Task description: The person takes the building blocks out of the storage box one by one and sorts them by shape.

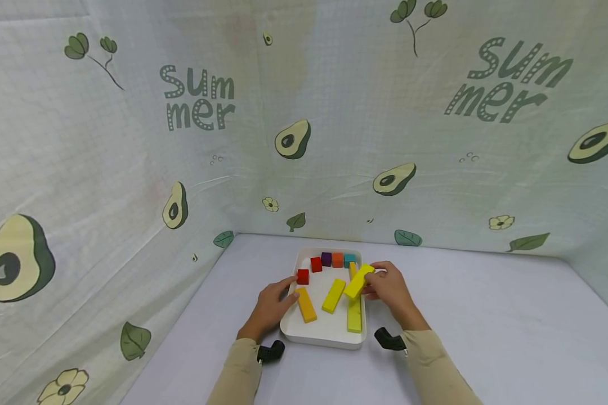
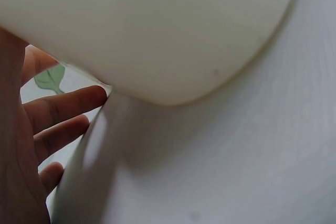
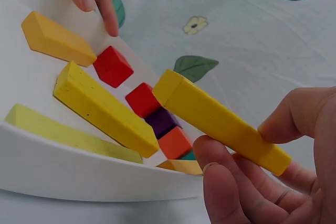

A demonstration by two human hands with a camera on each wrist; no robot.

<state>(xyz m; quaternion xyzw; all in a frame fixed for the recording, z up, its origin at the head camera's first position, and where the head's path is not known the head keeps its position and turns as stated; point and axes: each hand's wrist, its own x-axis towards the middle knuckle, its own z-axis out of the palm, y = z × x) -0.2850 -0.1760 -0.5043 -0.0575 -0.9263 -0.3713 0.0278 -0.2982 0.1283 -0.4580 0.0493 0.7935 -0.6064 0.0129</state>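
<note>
Fingers of the right hand pinch a long yellow block, lifted above the white tray at its 2 o'clock side. At 9 o'clock the left hand rests against the tray's rim, fingers straight (nothing gripped), just beside a red cube and an orange bar.

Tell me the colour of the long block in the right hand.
Yellow: the block in the right hand shows best in the right wrist view.
</note>
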